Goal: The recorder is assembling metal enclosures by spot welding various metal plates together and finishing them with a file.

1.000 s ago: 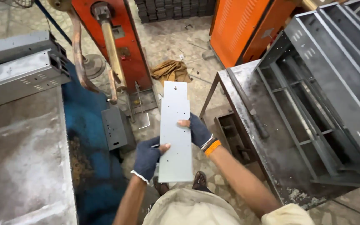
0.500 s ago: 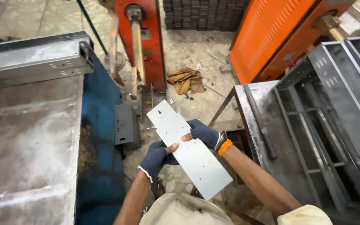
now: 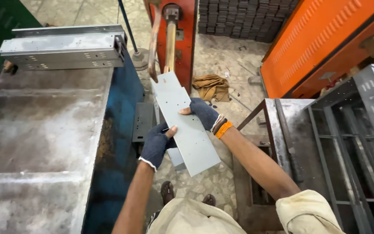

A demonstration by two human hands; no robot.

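I hold a long flat grey metal panel (image 3: 182,121) with small punched holes in front of me, tilted so its far end points up and left toward the orange machine's copper arm (image 3: 153,41). My left hand (image 3: 156,145), in a dark fingerless glove, grips the panel's left edge near its lower half. My right hand (image 3: 204,113), also gloved and with orange bands at the wrist, grips the right edge a little higher. Beneath the panel lies speckled stone floor.
A big steel-topped blue table (image 3: 44,143) fills the left, with a folded grey channel part (image 3: 63,47) at its far end. Grey steel frames (image 3: 347,134) stand on the right, an orange machine housing (image 3: 325,43) behind. A brown rag (image 3: 213,86) lies on the floor.
The panel has swung from upright to tilted and moved left and forward, its far end now close to the machine's copper arm. Both hands kept their grip; my view shifted left.
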